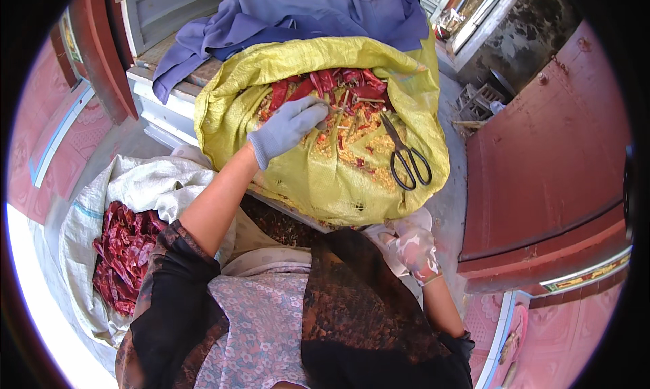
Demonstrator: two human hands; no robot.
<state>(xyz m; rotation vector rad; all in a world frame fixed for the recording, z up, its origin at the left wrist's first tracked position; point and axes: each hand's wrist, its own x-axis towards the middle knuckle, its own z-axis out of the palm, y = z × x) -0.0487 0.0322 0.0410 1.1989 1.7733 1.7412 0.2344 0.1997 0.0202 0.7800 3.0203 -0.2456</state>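
My left hand (288, 128), in a grey glove, is over an open yellow woven sack (298, 186), fingers curled on something I cannot make out among small seeds and stems (352, 148). Red dried chillies (365, 84) lie at the sack's back. Black-handled scissors (409, 165) rest on its right side. My right hand (413, 250), in a patterned glove, is low at the right, below the yellow sack and against pale material; I cannot tell whether its fingers grip it.
A white sack (149, 176) of red chillies (125, 253) stands at lower left. A blue cloth (305, 13) lies behind the yellow sack on a ledge (152, 125). A dark red door (542, 159) is at right, a small metal frame (477, 101) beside it.
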